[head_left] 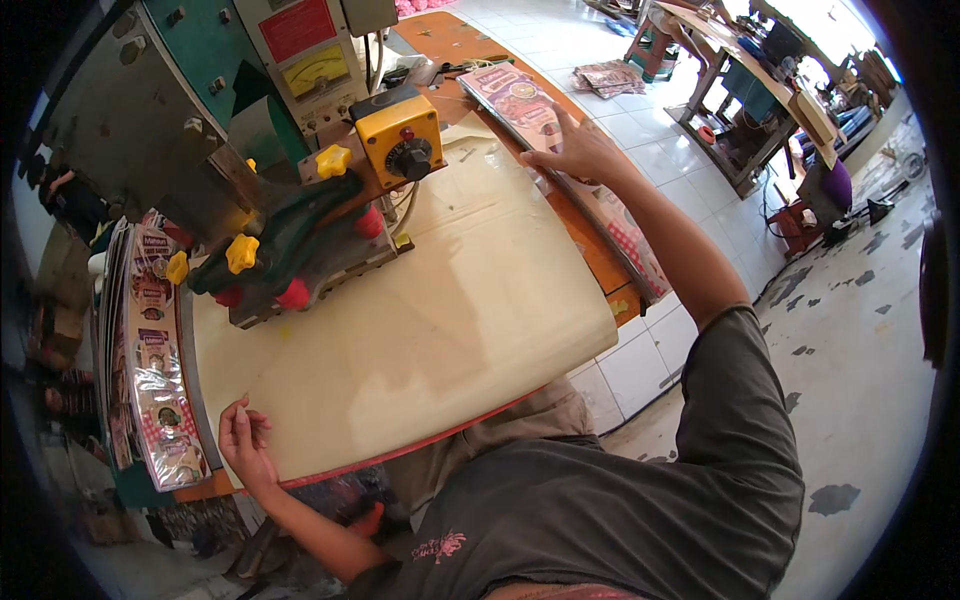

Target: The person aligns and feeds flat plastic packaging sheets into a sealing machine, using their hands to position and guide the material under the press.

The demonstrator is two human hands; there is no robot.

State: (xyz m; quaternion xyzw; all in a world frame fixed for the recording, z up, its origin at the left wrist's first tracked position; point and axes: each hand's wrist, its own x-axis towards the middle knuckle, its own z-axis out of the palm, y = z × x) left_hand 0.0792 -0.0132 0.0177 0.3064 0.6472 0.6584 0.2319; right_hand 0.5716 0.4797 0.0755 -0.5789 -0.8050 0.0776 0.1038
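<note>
My left hand (247,442) hovers over the near left part of the cream-covered work surface (470,330), palm up. Its fingers are loosely curled and hold nothing I can see. A long stack of printed plastic packaging sheets (512,97) lies along the table's right side. On that stack rests my right hand (582,148), thumb and forefinger spread; its other fingers are partly hidden. Between the hands, farther back, stands a heat-sealing press (300,235) with yellow knobs, red rubber feet and a yellow dial box (398,140).
Another stack of glossy printed packaging sheets (160,370) stands at the left edge. The press's metal housing (130,110) rises at back left. An orange tabletop (440,38) shows behind. On the tiled floor lie printed bundles (610,78), near a wooden workbench (720,30).
</note>
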